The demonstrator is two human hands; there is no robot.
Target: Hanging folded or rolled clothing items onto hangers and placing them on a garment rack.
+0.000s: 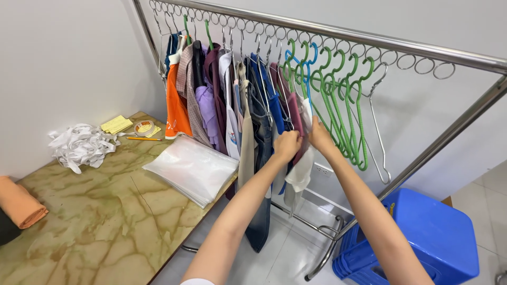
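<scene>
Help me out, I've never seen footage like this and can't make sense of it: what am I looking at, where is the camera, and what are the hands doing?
The one picture comes from a camera worn on a person's head, looking down along their bare arms. There is no machine here. The left hand and right hand both grip a maroon and white garment hanging on a metal clothes rack. Other clothes hang to its left, and empty green hangers to its right. On the marbled table lie a stack of clear plastic bags, a heap of white strips, yellow paper slips, a tape roll, a pencil and an orange cloth roll. A blue plastic stool stands on the floor.
</scene>
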